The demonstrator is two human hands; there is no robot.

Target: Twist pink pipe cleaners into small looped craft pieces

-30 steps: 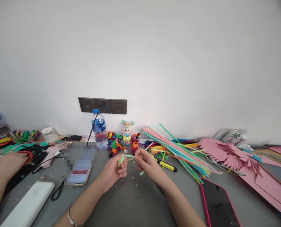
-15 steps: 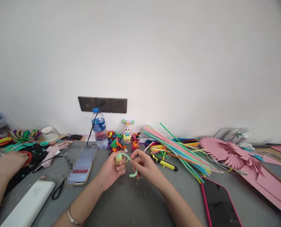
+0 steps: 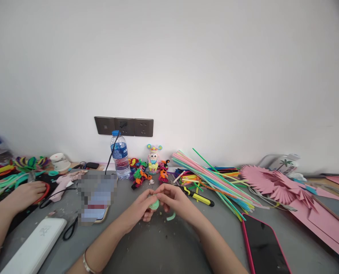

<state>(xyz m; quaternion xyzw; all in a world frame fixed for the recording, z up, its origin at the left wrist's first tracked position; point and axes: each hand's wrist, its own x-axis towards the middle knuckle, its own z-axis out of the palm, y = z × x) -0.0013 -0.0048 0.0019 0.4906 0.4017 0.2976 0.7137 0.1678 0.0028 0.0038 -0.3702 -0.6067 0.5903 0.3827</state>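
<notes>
My left hand [image 3: 141, 210] is closed around a small roll, whose pale green round end [image 3: 154, 204] now faces me. From the earlier view its side is yellowish. My right hand [image 3: 175, 198] meets it at the roll, thumb and fingertips pinched on a light green pipe cleaner. The curved loose tail [image 3: 171, 217] of that pipe cleaner hangs below the right fingers. Most of the strand between the hands is hidden by fingers. Behind the hands stands a small pink and yellow figure [image 3: 153, 160] with big eyes, among colourful pipe-cleaner pieces [image 3: 141, 176].
Pastel pipe cleaners [image 3: 215, 179] and a yellow cutter knife [image 3: 202, 198] lie to the right, near a red-cased phone [image 3: 265, 243] and folded pink paper [image 3: 283, 186]. Left are a water bottle [image 3: 120, 156], another phone [image 3: 98, 198], a glue gun [image 3: 62, 184], a white power bank [image 3: 34, 247] and a co-worker's hand [image 3: 29, 196] with red-handled scissors.
Both hands have come together, and the roll has turned so its green end shows. The pipe cleaner's loose part looks shorter. The co-worker's hand with the scissors has shifted right.
</notes>
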